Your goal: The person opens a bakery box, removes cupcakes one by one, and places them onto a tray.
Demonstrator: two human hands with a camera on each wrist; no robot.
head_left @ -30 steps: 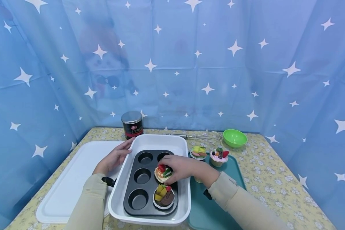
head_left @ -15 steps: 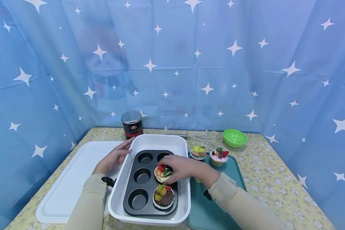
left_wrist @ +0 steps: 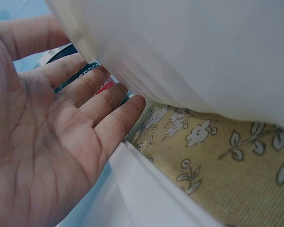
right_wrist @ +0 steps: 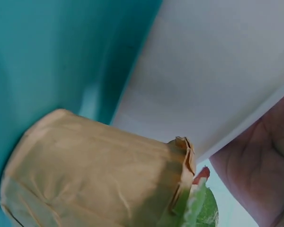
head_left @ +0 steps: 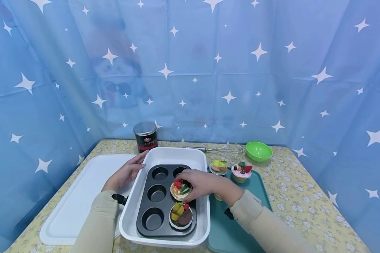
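**Second cupcake going into the muffin tin**

Gripping a fruit-topped cupcake [head_left: 179, 189] from above, the right hand [head_left: 198, 182] has its fingers curled round the rim and holds it at the middle cup of the right-hand column of the black muffin tin [head_left: 152, 205]. Whether the cupcake is seated in that cup or just above it cannot be told. The left hand [head_left: 126, 174] lies with straight, relaxed fingers against the left wall of the white baking dish [head_left: 130, 214] that carries the tin — it holds nothing, only touches.

Nearest the person, a chocolate cupcake [head_left: 181, 216] already sits in the front right cup. By my reading that makes one placed and one in hand, with the three cups of the left column and the back right cup showing bare. Just right of the dish stands a teal tray [head_left: 259, 191], and at its far end two more cupcakes wait: a yellow-topped one [head_left: 218, 167] and a pink one [head_left: 241, 170]. The right wrist view shows a further brown paper case [right_wrist: 94, 165] on the teal surface just beside the dish wall, under the forearm — so likely three remain.

Left of the dish lies a white board [head_left: 79, 196]. Farther back on the flowered table [head_left: 297, 189] are a dark espresso tin [head_left: 145, 136], a wire whisk [head_left: 223, 150] and a green bowl [head_left: 258, 151].
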